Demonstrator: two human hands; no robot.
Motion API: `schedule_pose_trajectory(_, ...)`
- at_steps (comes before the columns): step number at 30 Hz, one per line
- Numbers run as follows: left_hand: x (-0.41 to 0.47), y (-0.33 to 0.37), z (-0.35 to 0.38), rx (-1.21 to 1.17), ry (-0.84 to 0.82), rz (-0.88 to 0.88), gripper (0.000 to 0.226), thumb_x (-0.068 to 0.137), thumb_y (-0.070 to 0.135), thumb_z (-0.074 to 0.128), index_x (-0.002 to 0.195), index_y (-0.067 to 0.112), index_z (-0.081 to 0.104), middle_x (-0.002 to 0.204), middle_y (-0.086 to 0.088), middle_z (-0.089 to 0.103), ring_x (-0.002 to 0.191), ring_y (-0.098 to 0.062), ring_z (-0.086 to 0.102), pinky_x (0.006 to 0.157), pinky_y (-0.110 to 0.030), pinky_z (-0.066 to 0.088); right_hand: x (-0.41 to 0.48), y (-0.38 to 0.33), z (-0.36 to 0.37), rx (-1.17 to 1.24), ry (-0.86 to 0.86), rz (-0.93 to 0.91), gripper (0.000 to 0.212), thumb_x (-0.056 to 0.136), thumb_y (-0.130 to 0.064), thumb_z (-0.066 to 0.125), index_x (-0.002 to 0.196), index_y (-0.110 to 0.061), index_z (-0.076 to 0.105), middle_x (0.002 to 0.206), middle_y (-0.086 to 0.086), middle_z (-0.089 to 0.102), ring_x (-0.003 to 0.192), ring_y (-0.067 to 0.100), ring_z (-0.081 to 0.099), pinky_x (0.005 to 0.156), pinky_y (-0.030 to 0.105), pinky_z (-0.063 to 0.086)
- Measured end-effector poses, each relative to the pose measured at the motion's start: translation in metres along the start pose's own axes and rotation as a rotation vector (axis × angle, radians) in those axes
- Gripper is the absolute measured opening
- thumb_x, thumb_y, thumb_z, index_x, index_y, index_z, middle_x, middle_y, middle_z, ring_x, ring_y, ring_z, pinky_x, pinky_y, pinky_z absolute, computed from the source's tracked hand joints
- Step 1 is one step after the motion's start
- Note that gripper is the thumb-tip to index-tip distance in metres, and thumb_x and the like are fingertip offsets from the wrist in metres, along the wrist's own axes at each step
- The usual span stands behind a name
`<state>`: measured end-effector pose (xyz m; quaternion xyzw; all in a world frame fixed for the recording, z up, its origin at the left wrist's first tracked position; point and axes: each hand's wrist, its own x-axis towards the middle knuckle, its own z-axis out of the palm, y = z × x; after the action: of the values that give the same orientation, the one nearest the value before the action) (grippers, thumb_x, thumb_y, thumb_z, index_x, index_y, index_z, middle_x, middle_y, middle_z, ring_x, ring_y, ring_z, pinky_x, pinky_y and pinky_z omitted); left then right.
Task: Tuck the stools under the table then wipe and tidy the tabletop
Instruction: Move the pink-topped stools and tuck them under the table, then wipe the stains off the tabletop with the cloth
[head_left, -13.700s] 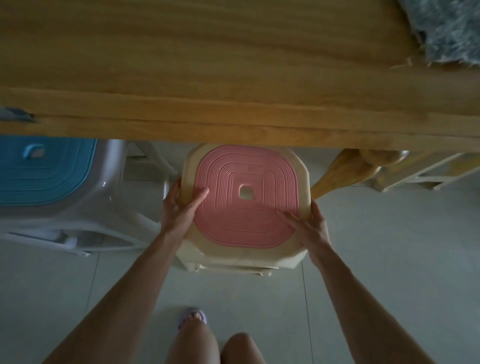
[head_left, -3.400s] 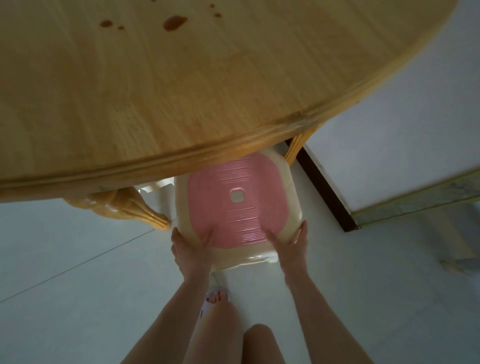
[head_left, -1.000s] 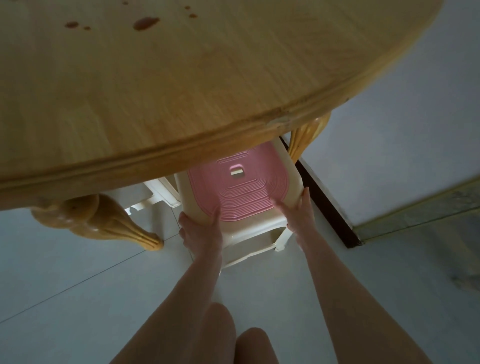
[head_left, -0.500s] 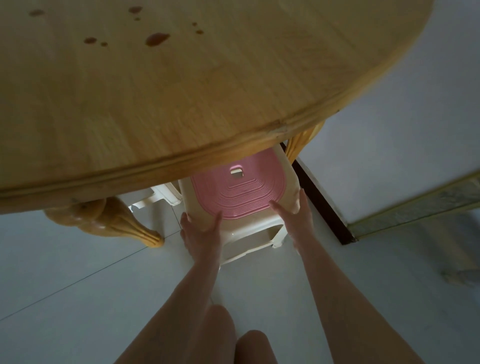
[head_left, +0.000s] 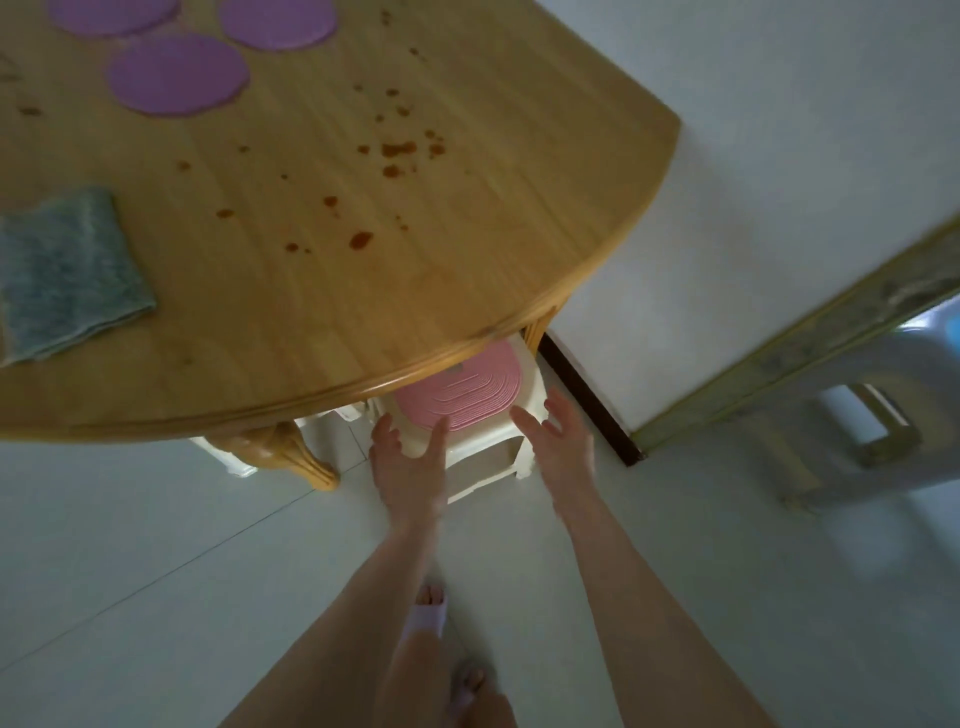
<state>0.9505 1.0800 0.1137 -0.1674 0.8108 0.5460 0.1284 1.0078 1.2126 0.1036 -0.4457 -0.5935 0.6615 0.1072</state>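
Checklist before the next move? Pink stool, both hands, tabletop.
1. Pink stool tucked under the table: not ok; the near part of its seat and its front legs stick out past the rim.
2. Left hand free: ok; fingers straight, holding nothing.
3. Right hand free: ok; open beside the stool's right corner.
4. Cloth available: ok; it lies folded on the tabletop's left side.
5. Tabletop wiped: not ok; brown stains are scattered across it.
6. Second stool tucked: not ok; it stands, blurred, off to the right, away from the table.
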Motion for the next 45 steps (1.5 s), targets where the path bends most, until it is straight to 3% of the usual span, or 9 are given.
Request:
schedule_pose_trajectory(6, -0.069, 0.064, -0.065, -0.093, -0.076, 0.027, 0.066, 0.076, 0.043, 0.073, 0.129, 0.013, 0.048, 0.121, -0.001, 0.057, 0.110, -0.015, 0.054, 0.090, -0.030, 0.043, -0.084, -0.084, -0.006, 0.024, -0.034, -0.107, 0.065, 0.078, -0.032, 0.077, 0.136, -0.023, 0.049, 0.125, -0.011, 0.054, 0.108, 0.008, 0.057, 0.088, 0.027, 0.047)
schedule_pose_trajectory(9, -0.080, 0.106, -0.099, -0.145, -0.071, 0.089, 0.057, 0.077, 0.036, 0.075, 0.121, 0.009, 0.053, 0.116, -0.008, 0.060, 0.105, -0.019, 0.057, 0.090, -0.037, 0.047, -0.117, -0.131, 0.007, 0.019, -0.081, -0.165, 0.044, 0.072, -0.040, 0.076, 0.113, -0.032, 0.060, 0.104, -0.013, 0.060, 0.092, 0.005, 0.058, 0.080, 0.028, 0.047)
schedule_pose_trajectory(11, -0.079, 0.135, -0.124, -0.141, -0.050, 0.170, 0.051, 0.077, 0.036, 0.074, 0.118, 0.012, 0.054, 0.113, -0.006, 0.061, 0.099, -0.016, 0.056, 0.081, -0.030, 0.045, -0.133, -0.160, 0.023, 0.008, -0.075, -0.194, 0.056, 0.076, -0.038, 0.075, 0.127, -0.025, 0.057, 0.119, -0.008, 0.061, 0.108, 0.009, 0.058, 0.089, 0.030, 0.047)
schedule_pose_trajectory(14, -0.063, 0.170, -0.156, -0.124, -0.056, 0.256, 0.054, 0.079, 0.037, 0.071, 0.122, 0.011, 0.051, 0.112, -0.005, 0.059, 0.099, -0.016, 0.055, 0.077, -0.025, 0.042, -0.145, -0.192, 0.051, 0.025, -0.054, -0.237, 0.064, 0.081, -0.034, 0.074, 0.138, -0.020, 0.048, 0.128, -0.006, 0.056, 0.115, 0.010, 0.054, 0.079, 0.018, 0.043)
schedule_pose_trajectory(20, -0.001, 0.223, -0.242, -0.168, -0.065, 0.350, 0.055, 0.079, 0.039, 0.070, 0.122, 0.011, 0.050, 0.110, -0.005, 0.057, 0.097, -0.015, 0.052, 0.072, -0.022, 0.040, -0.163, -0.239, 0.138, 0.039, -0.010, -0.318, 0.061, 0.078, -0.035, 0.076, 0.132, -0.022, 0.053, 0.116, -0.009, 0.059, 0.096, -0.001, 0.056, 0.069, 0.016, 0.043)
schedule_pose_trajectory(30, 0.140, 0.250, -0.387, -0.093, -0.200, 0.454, 0.062, 0.077, 0.047, 0.071, 0.128, 0.021, 0.048, 0.116, 0.000, 0.059, 0.101, -0.015, 0.056, 0.071, -0.022, 0.039, -0.198, -0.261, 0.311, 0.061, 0.057, -0.390, 0.058, 0.083, -0.037, 0.071, 0.134, -0.019, 0.050, 0.124, -0.005, 0.058, 0.106, 0.007, 0.057, 0.074, 0.019, 0.047)
schedule_pose_trajectory(34, 0.192, 0.250, -0.405, -0.069, -0.236, 0.428, 0.065, 0.076, 0.046, 0.072, 0.129, 0.017, 0.047, 0.116, -0.006, 0.062, 0.105, -0.020, 0.059, 0.080, -0.032, 0.049, -0.190, -0.266, 0.362, 0.085, 0.077, -0.373, 0.058, 0.085, -0.031, 0.071, 0.136, -0.014, 0.049, 0.128, -0.001, 0.057, 0.113, 0.014, 0.057, 0.080, 0.022, 0.048)
schedule_pose_trajectory(38, 0.240, 0.249, -0.408, -0.026, -0.268, 0.420, 0.066, 0.076, 0.047, 0.071, 0.128, 0.015, 0.048, 0.118, -0.006, 0.062, 0.104, -0.020, 0.059, 0.078, -0.028, 0.044, -0.168, -0.266, 0.403, 0.072, 0.120, -0.329, 0.059, 0.084, -0.033, 0.071, 0.136, -0.016, 0.049, 0.128, -0.002, 0.057, 0.112, 0.013, 0.057, 0.079, 0.021, 0.047)
schedule_pose_trajectory(45, 0.336, 0.269, -0.390, 0.063, -0.419, 0.446, 0.065, 0.077, 0.050, 0.069, 0.131, 0.021, 0.046, 0.118, 0.003, 0.058, 0.103, -0.011, 0.054, 0.079, -0.026, 0.041, -0.105, -0.261, 0.469, 0.076, 0.220, -0.230, 0.036, 0.085, -0.033, 0.070, 0.118, -0.030, 0.056, 0.117, -0.009, 0.059, 0.105, 0.009, 0.056, 0.052, 0.005, 0.044)
